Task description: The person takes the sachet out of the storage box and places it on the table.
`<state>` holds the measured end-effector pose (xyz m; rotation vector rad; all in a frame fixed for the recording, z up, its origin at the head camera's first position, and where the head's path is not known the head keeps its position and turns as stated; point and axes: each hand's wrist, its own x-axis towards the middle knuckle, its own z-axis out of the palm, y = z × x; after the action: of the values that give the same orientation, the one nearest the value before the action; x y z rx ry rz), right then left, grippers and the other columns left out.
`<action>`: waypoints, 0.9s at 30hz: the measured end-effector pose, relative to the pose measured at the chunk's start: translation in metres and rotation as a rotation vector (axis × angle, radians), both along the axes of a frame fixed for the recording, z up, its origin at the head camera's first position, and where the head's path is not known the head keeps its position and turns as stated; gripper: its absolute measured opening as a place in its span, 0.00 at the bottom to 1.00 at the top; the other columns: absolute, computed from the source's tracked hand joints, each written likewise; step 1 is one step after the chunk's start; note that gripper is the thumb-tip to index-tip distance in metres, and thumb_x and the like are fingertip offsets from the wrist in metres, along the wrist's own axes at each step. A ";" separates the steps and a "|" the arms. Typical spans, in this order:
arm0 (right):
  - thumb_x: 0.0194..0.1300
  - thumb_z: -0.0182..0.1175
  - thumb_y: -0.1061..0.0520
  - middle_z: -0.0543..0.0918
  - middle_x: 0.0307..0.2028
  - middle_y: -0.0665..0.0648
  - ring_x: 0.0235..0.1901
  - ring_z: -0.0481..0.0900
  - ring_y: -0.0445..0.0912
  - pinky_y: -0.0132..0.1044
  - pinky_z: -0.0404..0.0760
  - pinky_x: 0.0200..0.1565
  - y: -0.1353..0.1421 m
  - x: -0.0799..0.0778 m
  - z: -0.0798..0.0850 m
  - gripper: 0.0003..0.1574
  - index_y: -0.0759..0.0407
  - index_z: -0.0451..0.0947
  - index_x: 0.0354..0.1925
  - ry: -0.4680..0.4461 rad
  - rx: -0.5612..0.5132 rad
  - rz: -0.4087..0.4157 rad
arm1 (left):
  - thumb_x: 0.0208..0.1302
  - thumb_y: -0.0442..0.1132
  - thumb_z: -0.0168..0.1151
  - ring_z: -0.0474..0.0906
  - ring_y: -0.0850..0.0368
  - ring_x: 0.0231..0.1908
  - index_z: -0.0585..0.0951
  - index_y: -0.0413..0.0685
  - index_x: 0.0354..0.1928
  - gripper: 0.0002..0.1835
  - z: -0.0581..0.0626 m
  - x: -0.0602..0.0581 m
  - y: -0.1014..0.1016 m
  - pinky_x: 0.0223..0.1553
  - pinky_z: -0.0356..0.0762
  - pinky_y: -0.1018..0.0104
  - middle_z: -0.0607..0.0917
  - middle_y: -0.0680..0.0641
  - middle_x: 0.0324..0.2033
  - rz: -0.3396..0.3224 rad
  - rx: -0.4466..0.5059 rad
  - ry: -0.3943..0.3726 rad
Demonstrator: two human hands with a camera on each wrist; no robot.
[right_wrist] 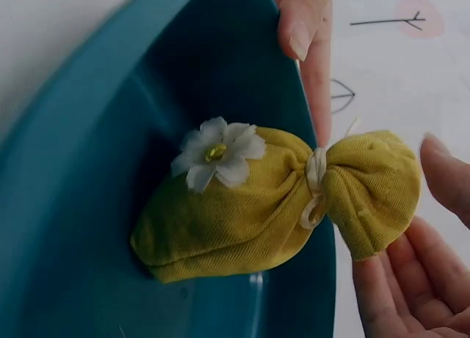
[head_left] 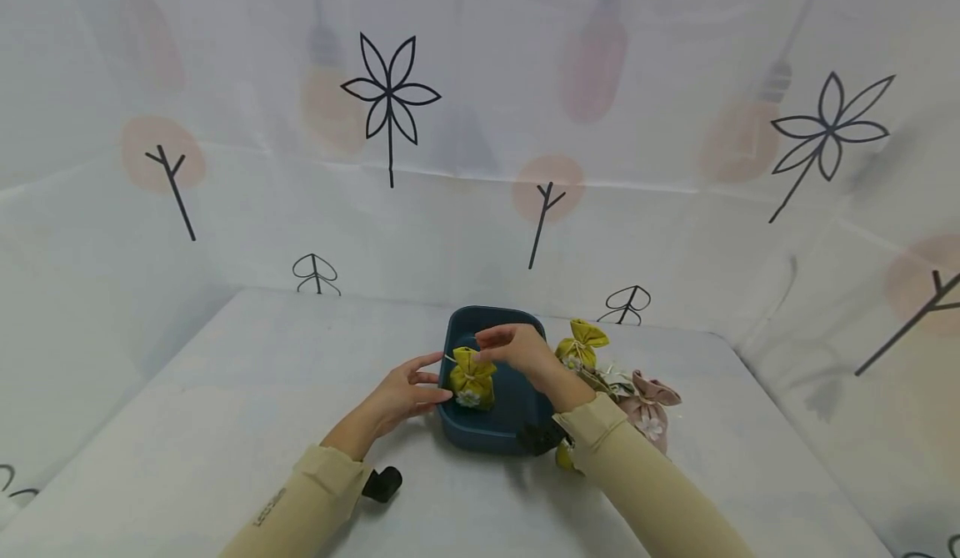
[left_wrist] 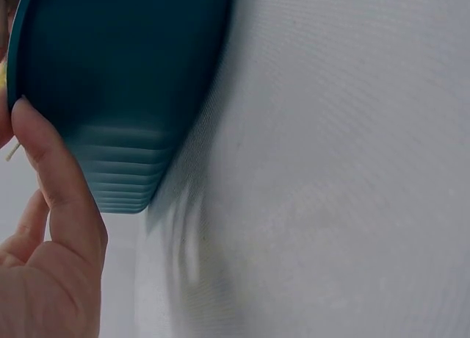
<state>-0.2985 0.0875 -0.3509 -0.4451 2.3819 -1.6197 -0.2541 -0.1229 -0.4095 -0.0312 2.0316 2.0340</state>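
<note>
A blue plastic basin [head_left: 491,441] stands on the white table. Inside it, a yellow drawstring pouch [right_wrist: 235,220] with a white fabric flower leans against the wall, its tied neck at the rim. My left hand [head_left: 399,397] holds the basin's left rim, thumb over the edge and fingers along the outside. Above the basin, my right hand [head_left: 528,356] is beside the pouch's gathered top; in the right wrist view, its thumb is apart from the cloth and its fingers are spread close under it.
Right of the basin, partly behind my right arm, lie another yellow pouch [head_left: 579,345], a pink pouch [head_left: 648,412] with a white flower, and other small pouches. White printed cloth [head_left: 465,233] hangs behind the table. A black wrist camera [head_left: 384,485] sits at my left sleeve.
</note>
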 end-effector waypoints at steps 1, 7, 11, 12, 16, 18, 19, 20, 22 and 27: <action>0.54 0.68 0.61 0.81 0.47 0.62 0.47 0.77 0.50 0.50 0.69 0.55 0.000 -0.001 0.000 0.22 0.65 0.79 0.49 -0.007 0.014 0.004 | 0.53 0.32 0.69 0.75 0.54 0.35 0.65 0.51 0.67 0.38 0.000 0.000 0.000 0.37 0.77 0.63 0.72 0.38 0.51 0.002 -0.002 -0.001; 0.53 0.69 0.61 0.83 0.41 0.56 0.44 0.78 0.48 0.49 0.71 0.53 0.000 -0.003 -0.003 0.20 0.64 0.81 0.46 -0.026 0.068 0.013 | 0.53 0.32 0.70 0.75 0.53 0.36 0.65 0.51 0.67 0.38 -0.001 -0.001 0.000 0.39 0.78 0.62 0.72 0.38 0.51 0.007 -0.008 -0.006; 0.54 0.68 0.62 0.83 0.40 0.55 0.43 0.78 0.48 0.47 0.73 0.51 -0.002 -0.002 -0.004 0.16 0.64 0.83 0.42 -0.014 0.079 0.002 | 0.53 0.32 0.69 0.76 0.53 0.37 0.65 0.51 0.67 0.38 -0.001 0.000 0.000 0.40 0.78 0.62 0.72 0.38 0.52 0.008 -0.004 -0.006; 0.54 0.68 0.62 0.83 0.40 0.55 0.43 0.78 0.48 0.47 0.74 0.50 -0.003 -0.001 -0.004 0.15 0.64 0.83 0.42 -0.015 0.081 -0.004 | 0.53 0.32 0.69 0.76 0.53 0.37 0.65 0.51 0.67 0.38 0.000 0.000 0.000 0.40 0.78 0.61 0.72 0.38 0.52 0.009 -0.003 -0.006; 0.56 0.66 0.62 0.83 0.38 0.54 0.42 0.78 0.47 0.46 0.75 0.49 -0.005 0.000 -0.003 0.12 0.65 0.83 0.41 -0.017 0.082 -0.024 | 0.53 0.32 0.69 0.76 0.53 0.37 0.65 0.51 0.67 0.38 0.000 0.000 0.000 0.40 0.78 0.61 0.72 0.39 0.52 0.014 -0.003 -0.011; 0.57 0.65 0.63 0.83 0.37 0.54 0.41 0.78 0.47 0.46 0.75 0.48 -0.006 0.001 -0.002 0.11 0.65 0.83 0.40 -0.017 0.077 -0.031 | 0.53 0.32 0.69 0.76 0.53 0.37 0.66 0.51 0.67 0.38 0.000 0.000 0.000 0.40 0.78 0.61 0.72 0.39 0.52 0.014 0.000 -0.013; 0.58 0.64 0.63 0.83 0.37 0.54 0.40 0.78 0.47 0.46 0.75 0.48 -0.006 0.001 -0.002 0.10 0.66 0.83 0.40 -0.016 0.072 -0.035 | 0.53 0.32 0.70 0.76 0.53 0.37 0.66 0.51 0.66 0.38 0.000 -0.001 0.000 0.40 0.78 0.61 0.72 0.39 0.52 0.013 0.001 -0.013; 0.58 0.64 0.64 0.83 0.37 0.55 0.40 0.78 0.47 0.46 0.75 0.48 -0.007 0.002 -0.002 0.10 0.66 0.83 0.40 -0.012 0.071 -0.041 | 0.53 0.32 0.70 0.76 0.53 0.37 0.66 0.51 0.66 0.38 0.000 -0.001 0.000 0.40 0.78 0.61 0.72 0.39 0.52 0.013 0.002 -0.013; 0.59 0.64 0.64 0.83 0.36 0.54 0.38 0.79 0.46 0.46 0.75 0.47 -0.007 0.002 -0.003 0.09 0.66 0.83 0.40 -0.001 0.073 -0.058 | 0.53 0.32 0.70 0.76 0.54 0.37 0.66 0.51 0.66 0.38 -0.001 -0.002 0.000 0.39 0.77 0.62 0.72 0.39 0.51 0.009 0.001 -0.012; 0.59 0.63 0.64 0.83 0.36 0.54 0.36 0.79 0.46 0.49 0.74 0.48 -0.009 0.003 -0.003 0.08 0.65 0.83 0.38 0.022 0.073 -0.101 | 0.53 0.33 0.70 0.76 0.54 0.37 0.65 0.51 0.67 0.38 -0.002 -0.003 -0.001 0.39 0.77 0.63 0.72 0.39 0.51 -0.003 -0.006 -0.013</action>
<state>-0.2956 0.0788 -0.3535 -0.3360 2.5071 -1.5703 -0.2574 -0.1243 -0.4111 -0.0425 2.0289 2.0207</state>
